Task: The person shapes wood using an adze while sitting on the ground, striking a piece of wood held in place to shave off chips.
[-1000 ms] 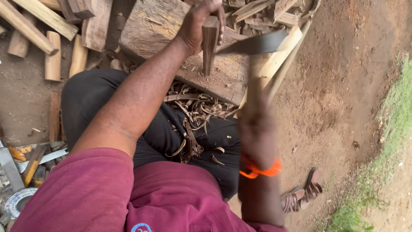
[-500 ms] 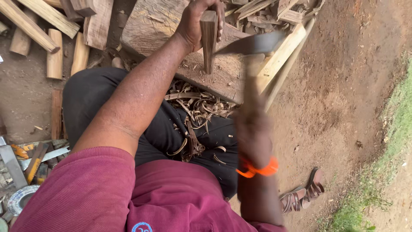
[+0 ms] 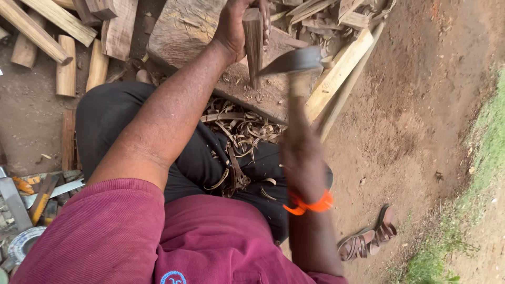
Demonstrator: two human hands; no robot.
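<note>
Our left hand point(image 3: 236, 23) fingers wrapped round upright wood piece point(image 3: 253, 44) on chopping block point(image 3: 184, 31), our right hand point(image 3: 302, 160) gripping hatchet point(image 3: 292, 63), blade just beside wood piece, shavings point(image 3: 239, 131) on lap.

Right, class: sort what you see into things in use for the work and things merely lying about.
In use: left hand, upright wood piece, wooden block, right hand, hatchet.

Lying about: sandals, wood offcuts, shavings, hand tools.
</note>
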